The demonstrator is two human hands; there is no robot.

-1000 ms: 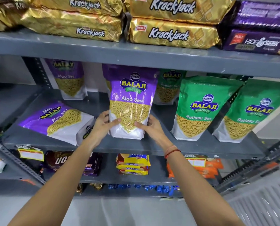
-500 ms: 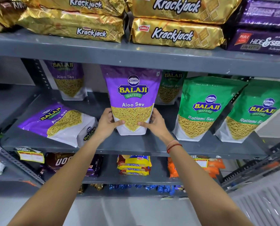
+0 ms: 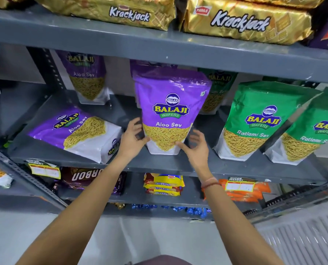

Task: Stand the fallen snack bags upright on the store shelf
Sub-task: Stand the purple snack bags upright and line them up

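Note:
A purple Balaji Aloo Sev bag (image 3: pixel 168 104) stands upright at the middle of the grey shelf (image 3: pixel 159 163), near its front edge. My left hand (image 3: pixel 131 138) is at the bag's lower left and my right hand (image 3: pixel 196 147) at its lower right. Both hands have their fingers spread, and only the thumb tips reach the bag's front. A second purple Aloo Sev bag (image 3: pixel 73 131) lies flat on its back at the left of the same shelf. Another purple bag (image 3: pixel 86 79) stands at the back left.
Two green Ratlami Sev bags (image 3: pixel 255 119) (image 3: pixel 312 131) stand to the right, with a further green bag (image 3: pixel 216 88) behind. Gold Krackjack packs (image 3: pixel 235 22) fill the shelf above. Yellow biscuit packs (image 3: pixel 163 184) and orange packs (image 3: pixel 245 190) lie below. A perforated post (image 3: pixel 50 73) rises at the left.
The middle purple bag has gone from tilted to standing straight. Both hands have loosened from its lower sides and their fingers have spread apart.

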